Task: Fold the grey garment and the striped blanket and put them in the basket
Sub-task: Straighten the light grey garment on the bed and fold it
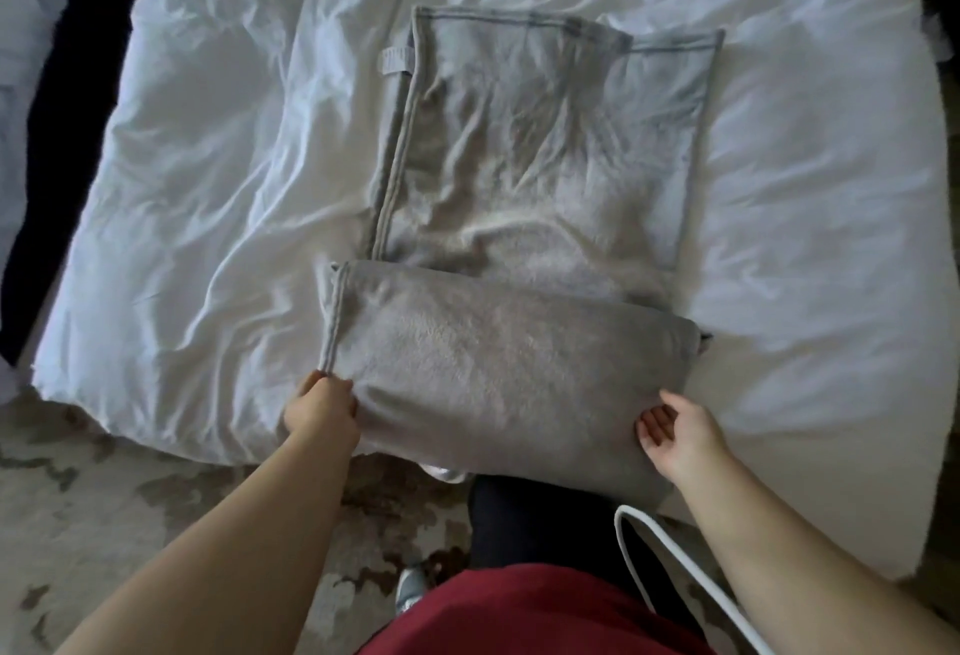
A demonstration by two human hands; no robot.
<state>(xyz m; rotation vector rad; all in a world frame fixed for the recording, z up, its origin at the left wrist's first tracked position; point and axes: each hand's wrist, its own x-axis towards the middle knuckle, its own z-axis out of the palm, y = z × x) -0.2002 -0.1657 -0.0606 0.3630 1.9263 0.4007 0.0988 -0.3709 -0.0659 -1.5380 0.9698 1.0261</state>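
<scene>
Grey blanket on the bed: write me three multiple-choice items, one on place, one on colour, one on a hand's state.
1. The grey blanket lies: A in a basket; B on the duvet; C on the floor.
2. The duvet is: A white; B red; C green.
3. The left hand: A hangs free; B lies flat on the duvet; C grips the blanket's near left corner.
Key: 1 B, it is spread across the bedding; 2 A, white shows all round the blanket; 3 C, its fingers curl round that corner; the right hand is open beside the fold.
</scene>
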